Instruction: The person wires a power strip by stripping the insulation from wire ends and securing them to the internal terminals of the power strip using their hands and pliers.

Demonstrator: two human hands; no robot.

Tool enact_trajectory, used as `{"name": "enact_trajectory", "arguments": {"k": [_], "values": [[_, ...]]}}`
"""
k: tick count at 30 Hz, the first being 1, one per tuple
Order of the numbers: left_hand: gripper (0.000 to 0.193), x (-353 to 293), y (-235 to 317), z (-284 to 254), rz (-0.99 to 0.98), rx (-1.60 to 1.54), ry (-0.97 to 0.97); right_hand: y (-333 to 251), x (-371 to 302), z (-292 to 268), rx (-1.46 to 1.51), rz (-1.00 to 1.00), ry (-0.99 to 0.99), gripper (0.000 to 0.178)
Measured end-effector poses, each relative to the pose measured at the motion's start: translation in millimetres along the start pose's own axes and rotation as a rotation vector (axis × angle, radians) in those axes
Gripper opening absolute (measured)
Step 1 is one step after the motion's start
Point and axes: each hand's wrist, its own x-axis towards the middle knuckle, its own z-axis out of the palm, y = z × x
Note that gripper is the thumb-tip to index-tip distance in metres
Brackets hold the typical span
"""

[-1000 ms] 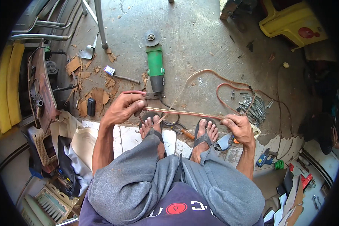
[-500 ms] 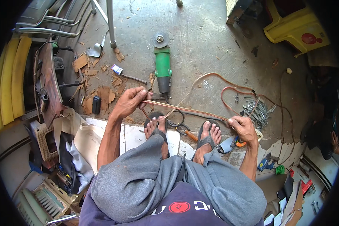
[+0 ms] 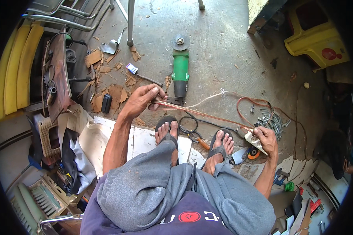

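A thin reddish two-core electric cable [image 3: 208,114] stretches between my hands in several strands above my feet. My left hand [image 3: 143,100] pinches its looped end, fingers closed. My right hand [image 3: 266,140] is closed around the other end of the strands and a white power strip [image 3: 252,139], part of which is hidden under the fingers. More of the cable loops over the floor ahead, past a heap of metal screws or bolts [image 3: 276,124]. A green angle grinder [image 3: 180,66] lies ahead, its disc pointing away from me.
Wood scraps [image 3: 113,94] and a small black case [image 3: 106,103] lie to the left. An orange-handled tool [image 3: 203,143] and a grinding disc [image 3: 253,153] rest near my feet. A yellow plastic stool [image 3: 317,43] is at far right; metal chair legs [image 3: 130,23] stand ahead.
The white power strip now shows in my right hand, which has moved slightly right and nearer. My left hand has turned and its fingers have shifted on the cable. The view has shifted.
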Motion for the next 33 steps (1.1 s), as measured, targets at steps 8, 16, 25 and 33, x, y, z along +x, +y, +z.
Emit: {"name": "enact_trajectory", "arguments": {"k": [8,16,25,33], "values": [[0.031,-3,8,-6,0.008,0.036,-0.049,11,5,-18,-0.089,0.077,0.095,0.032],[0.029,-7,17,-15,0.006,0.072,0.004,35,-2,-17,-0.109,0.096,0.269,0.034],[0.034,-20,23,-32,0.079,-0.03,0.061,117,-28,-39,-0.214,0.302,0.583,0.041],[0.029,-9,14,-33,0.083,-0.043,0.136,123,-26,-36,-0.194,0.403,0.549,0.041]]}}
